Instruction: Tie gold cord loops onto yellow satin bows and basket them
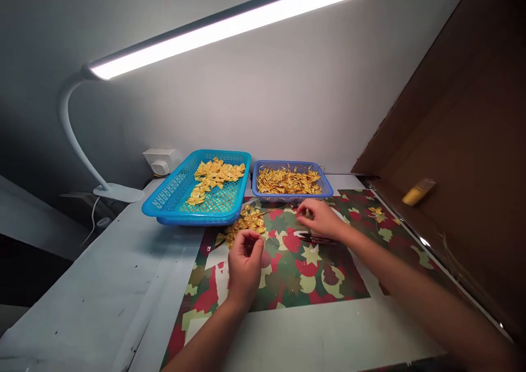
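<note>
My left hand (245,259) is closed in a pinch, thumb against forefinger, just in front of a pile of small gold ribbon bows (250,218). Whatever lies between its fingertips is too small to make out. Farther right, my right hand (318,218) also has its fingers curled into a pinch, low over the patterned mat (287,284). A thin gold strand (273,210) runs from the bow pile towards it; I cannot tell whether the fingers hold it. Below the right hand lies a dark pair of small snips (314,239).
A blue basket (164,202) holding gold bows stands at the back left. Beside it, a smaller purple-blue basket (329,191) holds gold bows with strands. One loose bow (377,213) lies right. A clip lamp (69,114) arches overhead; a brown board (460,114) bounds the right.
</note>
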Available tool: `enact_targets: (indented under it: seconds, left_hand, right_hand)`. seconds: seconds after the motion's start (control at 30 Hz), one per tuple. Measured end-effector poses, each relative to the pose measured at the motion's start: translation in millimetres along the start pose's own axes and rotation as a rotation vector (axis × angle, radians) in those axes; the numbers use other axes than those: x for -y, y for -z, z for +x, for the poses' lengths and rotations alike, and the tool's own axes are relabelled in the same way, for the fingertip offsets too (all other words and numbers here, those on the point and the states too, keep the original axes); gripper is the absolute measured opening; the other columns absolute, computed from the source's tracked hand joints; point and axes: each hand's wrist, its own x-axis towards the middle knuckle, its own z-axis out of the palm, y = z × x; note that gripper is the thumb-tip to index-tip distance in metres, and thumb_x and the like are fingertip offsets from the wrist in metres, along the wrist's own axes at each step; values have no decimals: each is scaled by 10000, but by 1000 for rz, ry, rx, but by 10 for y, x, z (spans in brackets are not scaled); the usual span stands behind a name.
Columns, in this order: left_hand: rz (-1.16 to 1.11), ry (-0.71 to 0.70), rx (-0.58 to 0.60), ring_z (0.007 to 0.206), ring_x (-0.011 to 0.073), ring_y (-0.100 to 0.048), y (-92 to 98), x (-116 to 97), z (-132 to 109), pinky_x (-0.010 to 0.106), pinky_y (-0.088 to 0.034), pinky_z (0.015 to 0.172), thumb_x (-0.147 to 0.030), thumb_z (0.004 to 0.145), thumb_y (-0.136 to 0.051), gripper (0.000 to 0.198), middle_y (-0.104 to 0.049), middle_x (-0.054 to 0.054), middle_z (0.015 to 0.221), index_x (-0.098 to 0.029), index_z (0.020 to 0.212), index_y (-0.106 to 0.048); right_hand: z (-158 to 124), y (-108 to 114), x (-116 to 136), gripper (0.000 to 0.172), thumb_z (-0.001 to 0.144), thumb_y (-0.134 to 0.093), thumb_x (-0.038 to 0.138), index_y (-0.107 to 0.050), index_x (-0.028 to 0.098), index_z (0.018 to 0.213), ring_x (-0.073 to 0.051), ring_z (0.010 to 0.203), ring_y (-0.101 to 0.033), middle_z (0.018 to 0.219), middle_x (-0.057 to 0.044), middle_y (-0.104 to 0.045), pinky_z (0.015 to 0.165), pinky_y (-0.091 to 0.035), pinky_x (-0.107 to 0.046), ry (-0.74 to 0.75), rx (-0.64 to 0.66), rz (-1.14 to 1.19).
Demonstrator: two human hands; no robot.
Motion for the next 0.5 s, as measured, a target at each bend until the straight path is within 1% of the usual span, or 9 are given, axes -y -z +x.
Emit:
enact_targets:
  seconds: [0.1,0.23,0.3,0.4,0.43,0.5]
  left_hand:
    - [-14,20,-14,635,120,-500,-11,27,17,216,-407,593,-260,718,-639,117,-531,-34,678,-193,751,-549]
    - [-50,20,-53,630,117,-491,-1,19,24,213,-394,578,-229,696,-652,111,-534,-32,681,-190,744,-560]
    - [-83,1,-99,634,108,-476,25,1,45,205,-387,583,-224,700,-645,109,-529,-35,700,-194,754,-555]
    - [-144,-23,-175,605,88,-423,80,-13,109,186,-364,567,-245,715,-620,114,-487,-51,693,-204,770,-530]
    - [-165,-20,-191,590,83,-406,98,-14,134,182,-356,556,-255,715,-613,121,-471,-55,684,-206,775,-520]
    - [-201,12,-202,568,74,-387,123,-19,177,173,-346,541,-271,709,-606,142,-450,-63,673,-208,786,-504]
  right_hand:
    - [-110,-132,148,95,760,-710,173,-677,185,848,-198,919,-584,928,-47,-672,773,-428,-292,136,145,-6]
    - [-51,-172,301,81,778,-711,195,-681,178,851,-225,962,-559,956,-69,-662,811,-394,-328,197,246,-36]
    - [-14,-229,420,119,782,-724,253,-682,184,870,-229,974,-553,954,-67,-655,831,-382,-337,209,269,-44]
    - [34,-390,617,217,745,-762,334,-670,166,847,-266,990,-543,936,-90,-646,838,-368,-368,181,267,-49]
    - [51,-449,669,214,745,-761,327,-659,154,818,-276,978,-545,921,-102,-645,826,-366,-375,161,260,-46]
    - [83,-539,729,154,768,-733,258,-631,145,741,-259,906,-560,856,-100,-645,792,-364,-364,130,256,-20]
